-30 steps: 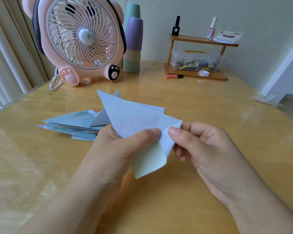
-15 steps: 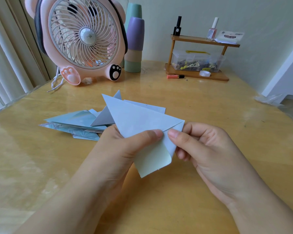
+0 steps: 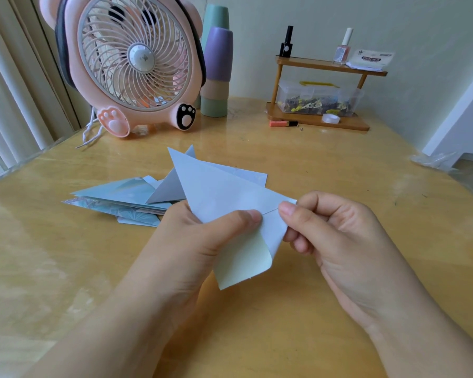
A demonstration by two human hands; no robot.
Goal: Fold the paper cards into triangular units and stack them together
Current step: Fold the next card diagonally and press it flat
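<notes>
Far left of frame: pale curtain (image 3: 8, 91) hanging beside the bench (image 3: 325, 165). Upper left: pink fan (image 3: 133, 60) standing on the bench, white cord (image 3: 89, 133) trailing at its foot. Just right of the fan: stacked cups (image 3: 217, 72), upright. Left of centre, lying flat on the bench: pile (image 3: 118, 199) of folded blue units, points spread toward the left.

Centre of frame: card (image 3: 224, 196), pale blue, held above the bench, partly folded into a triangle with its sharp tip toward upper left and a loose rounded corner curling down at lower centre, greenish on the underside. Left hand (image 3: 191, 249) gripping the card from below, thumb pressed flat across the front near the fold edge; other fingers hidden behind the paper. Right hand (image 3: 336, 241) pinching the card's right corner between thumb and curled forefinger, remaining fingers curled into the palm. Thumb tips of both hands nearly touching across the fold line.

Upper right: small wooden shelf (image 3: 331, 64) carrying two polish bottles (image 3: 286, 42) and a packet (image 3: 370, 60) on top, a clear box (image 3: 316, 100) beneath, a tape roll (image 3: 331, 118) on its base. Orange tube (image 3: 283, 123) lying on the bench just before the shelf. Far right edge: crumpled clear plastic (image 3: 434, 160).
</notes>
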